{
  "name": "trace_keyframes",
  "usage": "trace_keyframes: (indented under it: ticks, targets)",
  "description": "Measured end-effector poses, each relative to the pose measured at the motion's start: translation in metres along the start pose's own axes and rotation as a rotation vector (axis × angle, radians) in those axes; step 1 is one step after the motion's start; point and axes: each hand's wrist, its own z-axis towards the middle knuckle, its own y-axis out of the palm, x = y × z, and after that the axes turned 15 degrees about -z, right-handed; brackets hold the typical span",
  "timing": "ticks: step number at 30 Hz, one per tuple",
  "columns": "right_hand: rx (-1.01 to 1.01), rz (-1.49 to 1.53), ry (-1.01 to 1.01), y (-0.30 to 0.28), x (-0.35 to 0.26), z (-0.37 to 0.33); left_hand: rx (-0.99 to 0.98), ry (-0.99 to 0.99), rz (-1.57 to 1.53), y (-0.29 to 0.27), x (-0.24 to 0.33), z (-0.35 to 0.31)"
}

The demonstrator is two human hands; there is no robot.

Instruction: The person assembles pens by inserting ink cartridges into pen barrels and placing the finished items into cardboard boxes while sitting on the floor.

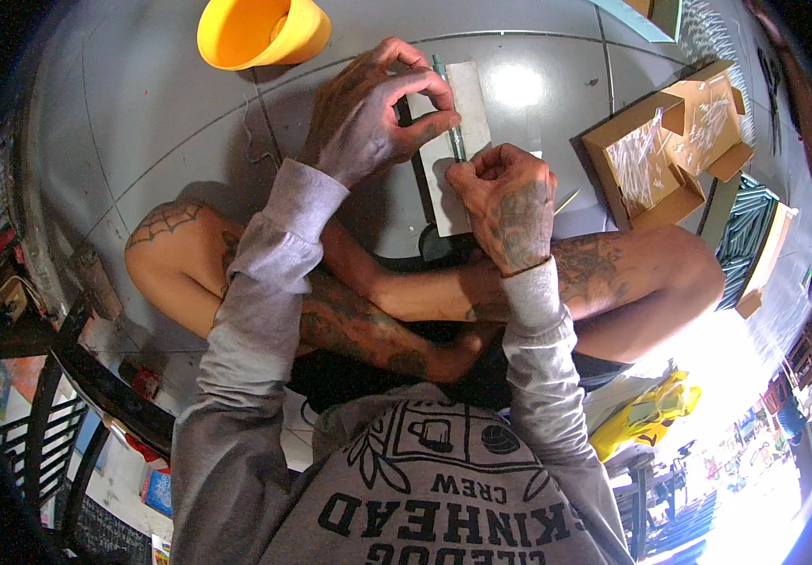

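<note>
Your left hand (368, 118) pinches a slim, smooth, dark green pen (457, 145) between thumb and forefinger; your right hand (515, 205), fingers curled, pinches its lower end. The pen lies lengthwise over a flat, off-white board (469, 99) in front of your crossed legs. To your right, a brown cardboard box (667, 206) holds thin, clear plastic sticks (644, 158). A tapered yellow bucket (227, 33) stands on glossy grey floor tiles (175, 108); strong light whitens the room's lower right.
</note>
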Motion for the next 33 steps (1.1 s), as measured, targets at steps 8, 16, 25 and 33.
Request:
trace_keyframes:
  ticks: [8,16,25,33]
  targets:
    - [-0.006,0.011,0.015,-0.003,-0.003,-0.001,-0.008,-0.023,0.008,-0.004,0.010,0.002]
    - [0.096,0.095,-0.088,0.003,0.001,-0.005,-0.063,-0.052,0.029,-0.008,0.018,0.004]
    - [0.240,0.169,-0.055,0.015,-0.006,-0.015,-0.046,-0.027,0.012,-0.006,0.015,0.002]
    - [0.118,0.511,0.071,0.018,0.007,-0.013,-0.054,-0.050,-0.007,-0.006,0.013,0.003]
